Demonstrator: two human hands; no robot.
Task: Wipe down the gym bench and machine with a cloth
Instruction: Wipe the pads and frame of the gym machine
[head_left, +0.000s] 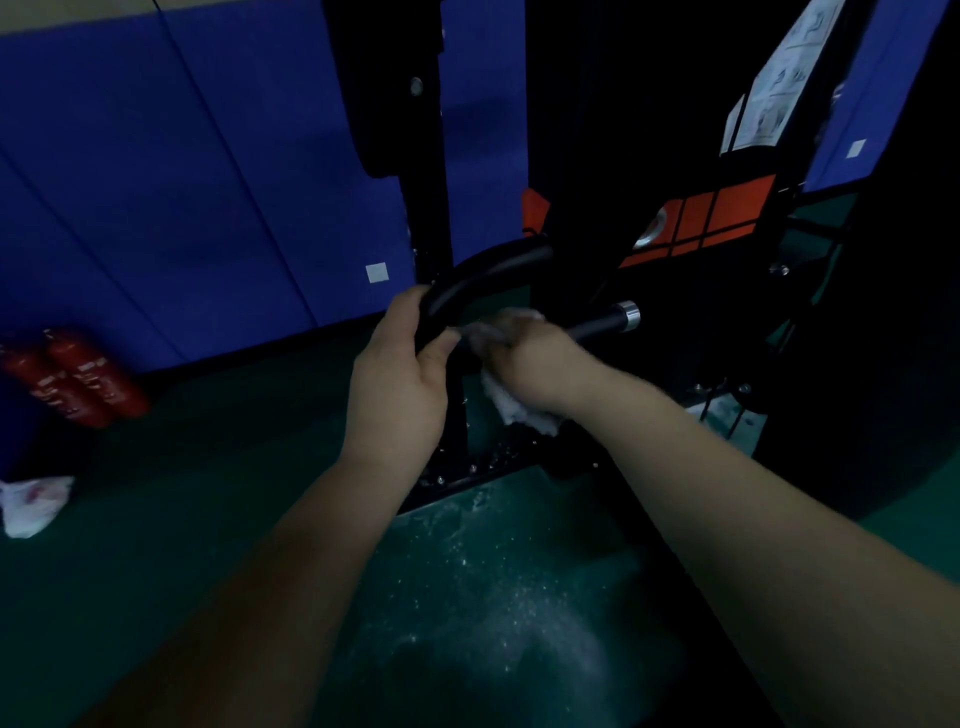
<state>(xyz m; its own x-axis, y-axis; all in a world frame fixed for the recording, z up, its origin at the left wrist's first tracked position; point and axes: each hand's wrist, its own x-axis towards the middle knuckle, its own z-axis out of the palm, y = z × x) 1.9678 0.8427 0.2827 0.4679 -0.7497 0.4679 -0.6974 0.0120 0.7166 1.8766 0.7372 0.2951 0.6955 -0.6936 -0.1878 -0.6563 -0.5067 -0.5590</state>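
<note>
The left hand (402, 364) grips the curved black handle (488, 275) of the machine (587, 156), with the fingers curled over the top of the tube and the thumb closing from below. The right hand (530, 358) sits just beside it on the straight part of the same handle, fingers wrapped round a white cloth (519, 408) and pressing it against the tube. Part of the cloth shows above the knuckles; the rest hangs below the wrist. The two hands are nearly touching. Both forearms are bare and reach in from the lower edge of the view.

The straight part of the handle runs right from the hands and ends in a chrome cap (628, 314). Behind the handle rise the machine's black uprights. An orange panel (717, 215) sits on the frame to the right of the handle, and a white instruction label (779, 83) is fixed higher up. The machine's base plate (467, 475), studded with bolts, lies on the floor below the hands.

The floor (182, 545) is dark green, with a pale, speckled patch between the forearms. Blue wall pads (182, 182) cover the wall on the left. Two red extinguishers (78, 384) stand against the pads at the far left. A crumpled white bag (34, 504) lies on the floor near them, well apart from the machine.
</note>
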